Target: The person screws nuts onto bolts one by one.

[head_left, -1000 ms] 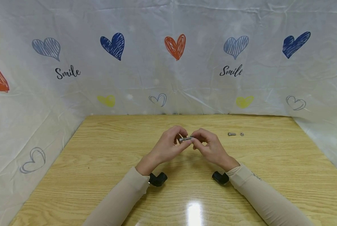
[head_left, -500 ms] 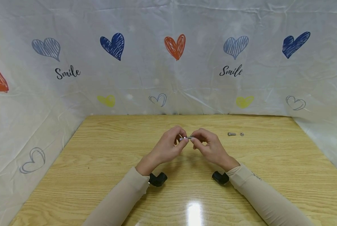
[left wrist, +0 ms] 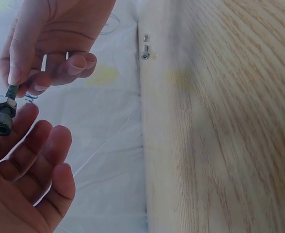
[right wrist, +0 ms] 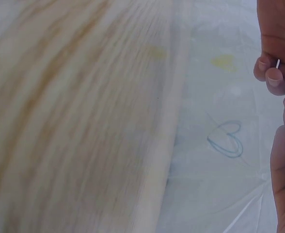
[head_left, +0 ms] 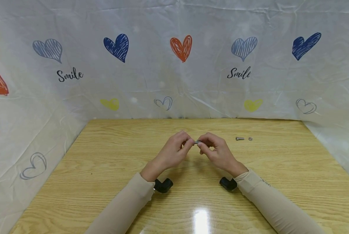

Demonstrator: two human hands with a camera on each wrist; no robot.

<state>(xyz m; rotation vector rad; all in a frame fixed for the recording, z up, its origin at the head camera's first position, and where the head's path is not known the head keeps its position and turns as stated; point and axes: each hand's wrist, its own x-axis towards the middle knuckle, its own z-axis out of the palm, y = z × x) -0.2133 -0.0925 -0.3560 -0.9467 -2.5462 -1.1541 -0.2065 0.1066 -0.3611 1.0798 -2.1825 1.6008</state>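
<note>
I see left hand's [head_left: 174, 150] thumb now higher, over the socket-head bolt [left wrist: 3, 121]; fingers curl round hex nut [left wrist: 7, 104] near bolt head, right hand [head_left: 216, 150] pinches the shank's far end. Likely mid-threading.

The head camera looks forward and down from above the person's side of the table [head_left: 84, 191], taking in both far corners and the cloth [head_left: 209, 87]. The left wrist camera, close to the left hand [head_left: 173, 151] and right hand [head_left: 217, 151], faces the held bolt [left wrist: 3, 125], the far edge upright in view; it shares the loose bolt [head_left: 240, 138] with the head view. The right wrist camera faces the far edge too, sharing the outlined heart [right wrist: 226, 141] with the head view.
</note>
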